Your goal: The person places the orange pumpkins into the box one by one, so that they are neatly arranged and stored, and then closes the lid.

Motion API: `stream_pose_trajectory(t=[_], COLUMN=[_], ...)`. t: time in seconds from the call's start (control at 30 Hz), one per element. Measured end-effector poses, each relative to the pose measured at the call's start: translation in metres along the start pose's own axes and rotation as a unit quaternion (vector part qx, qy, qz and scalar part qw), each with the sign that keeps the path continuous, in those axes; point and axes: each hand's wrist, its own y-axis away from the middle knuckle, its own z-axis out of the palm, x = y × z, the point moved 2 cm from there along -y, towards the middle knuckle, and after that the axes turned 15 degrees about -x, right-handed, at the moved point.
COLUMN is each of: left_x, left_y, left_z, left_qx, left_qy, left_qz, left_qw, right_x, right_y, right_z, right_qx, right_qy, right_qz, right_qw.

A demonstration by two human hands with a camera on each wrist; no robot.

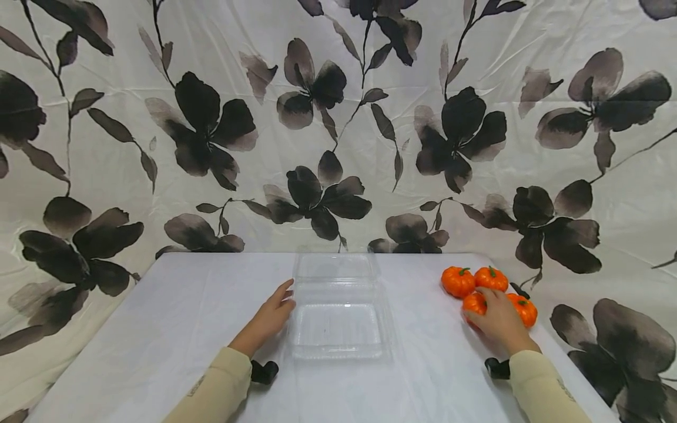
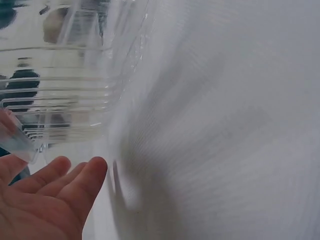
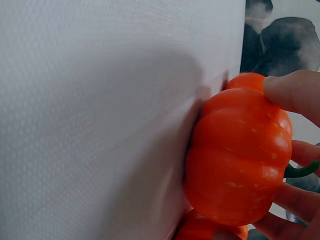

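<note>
My right hand (image 1: 497,320) holds a small orange pumpkin (image 3: 237,157) at the right of the table. The thumb lies on one side of it and the fingers curl round the other, near its green stem (image 3: 301,170). More orange pumpkins (image 1: 458,282) sit close around that hand. At the centre, a clear plastic clamshell box (image 1: 338,352) stands with its lid (image 1: 335,267) raised toward the back. Beside the box's left edge is my left hand (image 1: 268,317), its fingers loosely extended. In the left wrist view the fingertips are by the ribbed plastic wall (image 2: 60,100); whether they touch it I cannot tell.
A white cloth covers the table (image 1: 174,329), whose right edge runs close past the pumpkins. Behind it hangs a pale curtain (image 1: 391,158) with dark flowers. Dark devices are strapped at both wrists, below the sleeves (image 1: 211,382).
</note>
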Motion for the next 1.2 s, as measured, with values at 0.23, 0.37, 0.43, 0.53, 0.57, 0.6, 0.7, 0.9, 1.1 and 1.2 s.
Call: stream_pose_trajectory(t=[0.23, 0.37, 0.43, 0.53, 0.57, 0.6, 0.7, 0.9, 1.1, 1.2], left_x=[0.002, 0.001, 0.001, 0.0, 0.0, 0.0, 0.001, 0.0, -0.002, -0.003], left_y=[0.002, 0.002, 0.002, 0.002, 0.002, 0.003, 0.003, 0.0, 0.0, 0.001], left_z=[0.004, 0.006, 0.007, 0.009, 0.009, 0.009, 0.008, 0.007, 0.007, 0.007], left_qx=[0.005, 0.018, 0.025, 0.035, 0.038, 0.04, 0.044, 0.048, 0.052, 0.052], left_qy=[0.01, 0.01, 0.009, 0.009, 0.009, 0.009, 0.011, 0.016, 0.017, 0.022], left_qz=[0.023, 0.042, 0.047, 0.054, 0.056, 0.055, 0.055, 0.05, 0.051, 0.057], left_qw=[0.9997, 0.9989, 0.9985, 0.9979, 0.9977, 0.9976, 0.9975, 0.9975, 0.9972, 0.9968], right_x=[0.002, 0.0, 0.0, -0.001, -0.001, -0.001, -0.001, -0.003, -0.012, -0.018], right_y=[0.001, 0.002, 0.003, 0.004, 0.004, 0.004, 0.002, 0.001, 0.004, 0.006], right_z=[0.003, 0.004, 0.004, 0.004, 0.004, 0.005, 0.005, 0.005, 0.007, 0.006], right_qx=[-0.006, -0.006, -0.008, -0.01, -0.009, -0.009, -0.008, 0.002, 0.008, 0.007], right_qy=[0.001, 0.001, 0.0, -0.001, -0.001, 0.0, 0.0, 0.006, 0.01, 0.006], right_qz=[0.006, 0.004, 0.007, 0.007, 0.007, 0.007, 0.007, -0.007, -0.027, -0.026], right_qw=[1.0, 1.0, 0.9999, 0.9999, 0.9999, 0.9999, 0.9999, 1.0, 0.9996, 0.9996])
